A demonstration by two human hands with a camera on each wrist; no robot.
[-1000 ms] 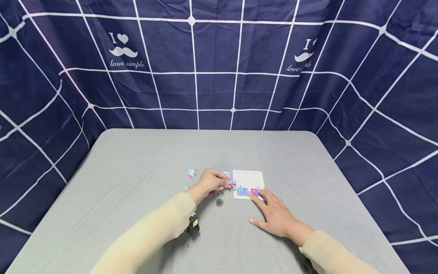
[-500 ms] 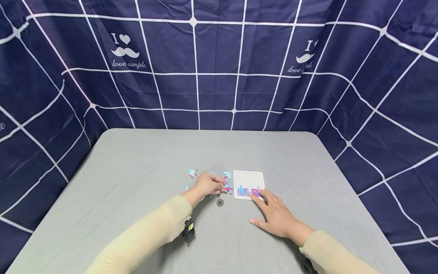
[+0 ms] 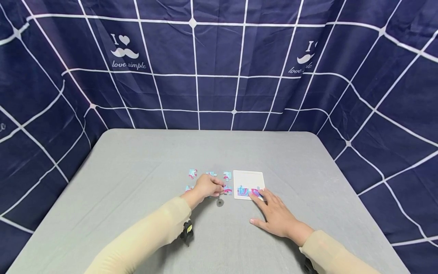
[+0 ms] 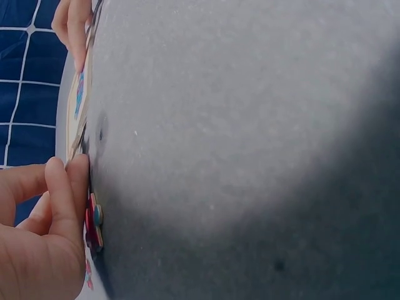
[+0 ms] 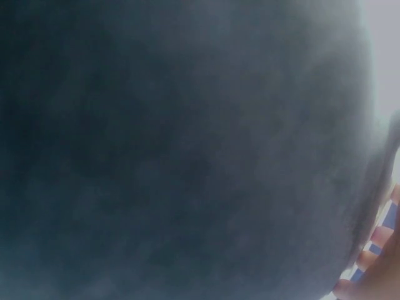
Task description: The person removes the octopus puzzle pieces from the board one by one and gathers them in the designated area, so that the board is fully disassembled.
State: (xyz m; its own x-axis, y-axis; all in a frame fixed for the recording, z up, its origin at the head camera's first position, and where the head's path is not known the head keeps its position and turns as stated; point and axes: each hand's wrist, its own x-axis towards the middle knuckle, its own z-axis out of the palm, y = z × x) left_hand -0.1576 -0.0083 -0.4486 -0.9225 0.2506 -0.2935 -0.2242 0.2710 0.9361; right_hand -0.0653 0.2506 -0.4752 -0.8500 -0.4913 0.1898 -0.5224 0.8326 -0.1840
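Observation:
My left hand (image 3: 207,185) pinches a pink-and-blue jigsaw piece (image 3: 227,190) by its left edge, low at the table just left of the puzzle tray (image 3: 249,178). The white square tray holds a row of joined blue, pink and purple pieces (image 3: 243,191) along its near side. My right hand (image 3: 277,217) rests at the tray's near right corner, fingers spread and fingertips on the joined pieces. Behind the pinched piece lies a light-blue piece (image 3: 227,175). In the left wrist view, a red-and-teal piece (image 4: 94,224) lies beneath my left hand.
More loose jigsaw pieces lie to the left: one at the back left (image 3: 193,173), one behind my left hand (image 3: 211,174), and one partly hidden by my wrist (image 3: 188,188). A dark round spot (image 3: 220,203) marks the grey tabletop. Navy checked cloth (image 3: 215,91) surrounds the table.
My left hand has drawn the jigsaw piece leftward and nearer, away from the tray's edge, and the piece has turned. My right hand has stayed on the tray.

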